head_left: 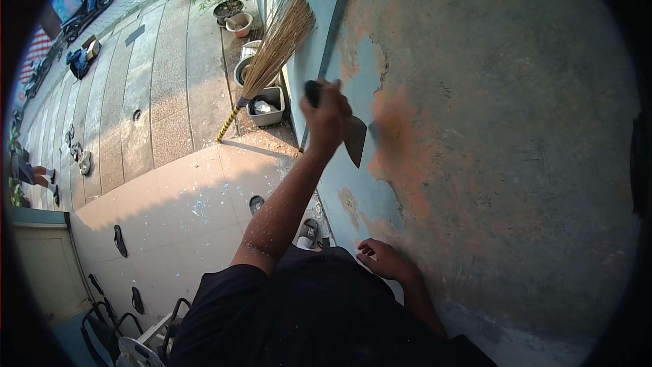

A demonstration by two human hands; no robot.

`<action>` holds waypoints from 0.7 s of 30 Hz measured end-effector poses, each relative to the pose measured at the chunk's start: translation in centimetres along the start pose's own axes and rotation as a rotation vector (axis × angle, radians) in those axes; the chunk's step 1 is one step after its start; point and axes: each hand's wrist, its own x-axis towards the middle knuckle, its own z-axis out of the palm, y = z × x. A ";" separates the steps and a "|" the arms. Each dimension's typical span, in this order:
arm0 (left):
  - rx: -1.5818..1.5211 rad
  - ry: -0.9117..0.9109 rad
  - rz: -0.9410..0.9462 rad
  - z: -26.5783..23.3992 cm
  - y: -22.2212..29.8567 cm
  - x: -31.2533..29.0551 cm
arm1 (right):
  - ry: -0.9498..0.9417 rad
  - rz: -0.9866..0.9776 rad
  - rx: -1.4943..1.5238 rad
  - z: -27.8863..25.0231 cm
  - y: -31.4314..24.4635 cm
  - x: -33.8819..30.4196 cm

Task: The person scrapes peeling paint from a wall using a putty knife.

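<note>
My left hand [327,119] is raised in front of the wall and closed around the black handle of a pointing trowel [355,141]. The trowel's pointed metal blade hangs beside the peeling light-blue paint; I cannot tell whether it touches the wall [502,129]. Much of that wall is bare grey, with orange patches along the ragged paint edge. Lower down, close to my body and near the wall, my right hand [386,259] has loosely bent fingers and nothing visible in it. White flecks dot my left forearm.
A stick broom [278,44] leans left of the wall by a grey bin [266,107] and potted plants [228,10]. Paint chips and loose sandals [120,240] lie on the tiles. Chair-like black frames [109,323] stand lower left; a person [34,173] is at far left.
</note>
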 end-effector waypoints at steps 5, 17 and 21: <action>-0.188 -0.002 0.159 -0.8 4.7 0.9 | 0.003 -0.013 -0.014 0.1 -0.2 -0.3; -0.218 0.104 0.102 -1.9 1.8 1.2 | 0.068 0.028 0.141 1.0 -1.8 -0.8; 0.195 -0.040 0.114 -1.3 -3.3 0.9 | 0.020 -0.055 0.150 1.3 -3.8 0.1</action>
